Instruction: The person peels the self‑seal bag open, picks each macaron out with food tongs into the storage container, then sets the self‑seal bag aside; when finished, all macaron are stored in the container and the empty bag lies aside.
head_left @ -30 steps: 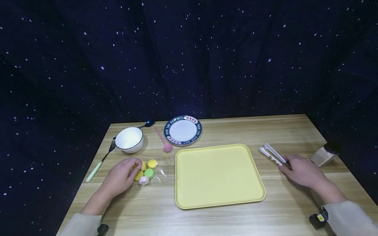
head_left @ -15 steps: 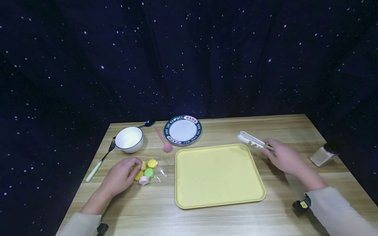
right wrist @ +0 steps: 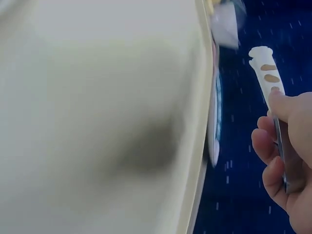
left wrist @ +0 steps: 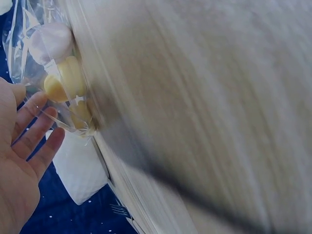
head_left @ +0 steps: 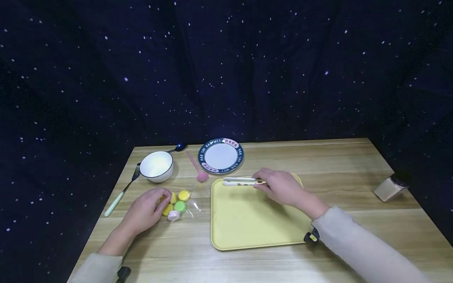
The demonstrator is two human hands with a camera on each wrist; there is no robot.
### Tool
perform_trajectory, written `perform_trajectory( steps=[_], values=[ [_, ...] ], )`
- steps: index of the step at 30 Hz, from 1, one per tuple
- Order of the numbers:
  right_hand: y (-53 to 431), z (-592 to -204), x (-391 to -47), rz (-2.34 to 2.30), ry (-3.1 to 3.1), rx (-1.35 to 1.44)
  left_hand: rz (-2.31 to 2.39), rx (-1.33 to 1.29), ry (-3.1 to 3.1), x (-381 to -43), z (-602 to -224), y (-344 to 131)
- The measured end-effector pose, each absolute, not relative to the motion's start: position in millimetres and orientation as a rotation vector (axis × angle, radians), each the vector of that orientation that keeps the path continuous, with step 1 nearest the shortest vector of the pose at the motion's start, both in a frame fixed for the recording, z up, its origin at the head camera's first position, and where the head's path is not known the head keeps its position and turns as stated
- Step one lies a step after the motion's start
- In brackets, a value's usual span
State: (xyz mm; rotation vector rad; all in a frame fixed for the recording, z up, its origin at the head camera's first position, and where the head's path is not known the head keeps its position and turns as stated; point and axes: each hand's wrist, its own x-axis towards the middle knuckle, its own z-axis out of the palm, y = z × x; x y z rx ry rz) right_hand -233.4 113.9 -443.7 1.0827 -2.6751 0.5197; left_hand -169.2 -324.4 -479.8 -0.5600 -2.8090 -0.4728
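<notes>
My left hand (head_left: pixel 146 210) pinches the edge of a clear plastic bag (left wrist: pixel 22 53) on the table's left side. Yellow, green and pale lilac macarons (head_left: pixel 180 206) show inside it. Above the yellow tray (head_left: pixel 247 228), near its far edge, my right hand (head_left: pixel 283 188) holds white-tipped tongs (head_left: pixel 235 181) that point left. In the right wrist view, the tongs' slotted white tip (right wrist: pixel 267 73) extends past the thumb, and the fingers curl round the metal handle. The tongs are raised off the tray.
A white bowl (head_left: pixel 157 167), a green-handled fork (head_left: pixel 122 192) and a dark spoon (head_left: pixel 178 147) lie at the back left. Near the tray are a pink spoon (head_left: pixel 197 167) and a blue-rimmed plate (head_left: pixel 221 155). A black-lidded jar (head_left: pixel 391 186) lies tilted at the right edge.
My right hand has carried the tongs from the table's right side leftward over the tray. The left hand and the bag have stayed put.
</notes>
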Motion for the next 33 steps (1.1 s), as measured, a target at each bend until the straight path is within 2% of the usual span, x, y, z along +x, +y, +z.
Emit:
perform_trajectory(
  steps=[7, 15, 33],
  values=[
    [65, -454, -232, 0.449, -2.653, 1.237, -0.480, -0.582, -2.786, -170, -483, -326],
    [29, -466, -236, 0.388, -2.702, 1.284, -0.476, -0.588, -2.771, -170, -483, -327],
    [-10, -463, -241, 0.362, -2.807, 1.259, -0.486, -0.563, -2.801, -170, -483, -325]
  ],
)
